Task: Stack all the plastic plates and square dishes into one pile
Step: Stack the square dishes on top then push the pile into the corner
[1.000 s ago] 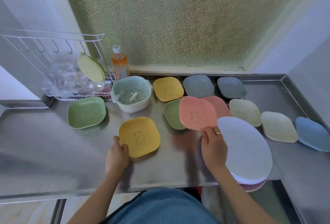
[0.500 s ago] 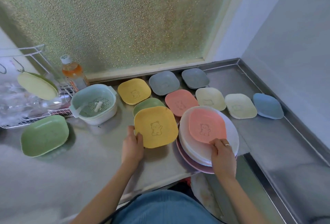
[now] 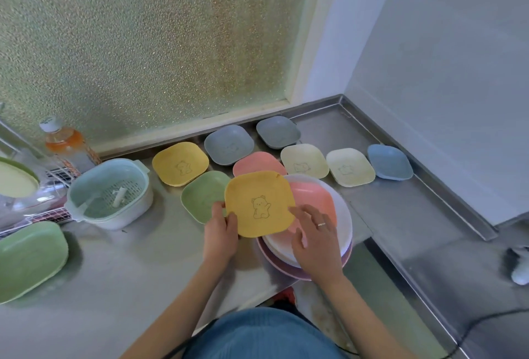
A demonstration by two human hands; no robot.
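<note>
**Yellow bear dish held over the pile**

The yellow dish [image 3: 260,204], bear drawing face up, is held at its 8 o'clock corner by the left hand [image 3: 219,232], thumb on top, fingers hidden beneath. It overlaps the pink dish [image 3: 316,201] lying on the pile of round plates [image 3: 342,225]; whether it touches the pink dish cannot be told. The right hand [image 3: 313,240] hovers over the pile at the dish's 4 o'clock, fingers spread and relaxed, holding nothing; it hides the pile's near side.

The pile's lowest plate overhangs the tabletop [image 3: 143,258] edge.

At 9 o'clock of the yellow dish, a green dish [image 3: 203,195], part covered by it. At 12 o'clock, a second pink dish [image 3: 257,162], near half hidden. Further out, from 10 to 2 o'clock: second yellow dish [image 3: 180,164], two grey dishes [image 3: 229,144] [image 3: 278,132], two cream dishes [image 3: 304,160] [image 3: 350,167], a blue dish [image 3: 390,162].

Far at 9 o'clock: a strainer basket [image 3: 111,192], a bottle [image 3: 64,141] with orange liquid, a large green dish [image 3: 28,258] cut off by the frame edge.
</note>
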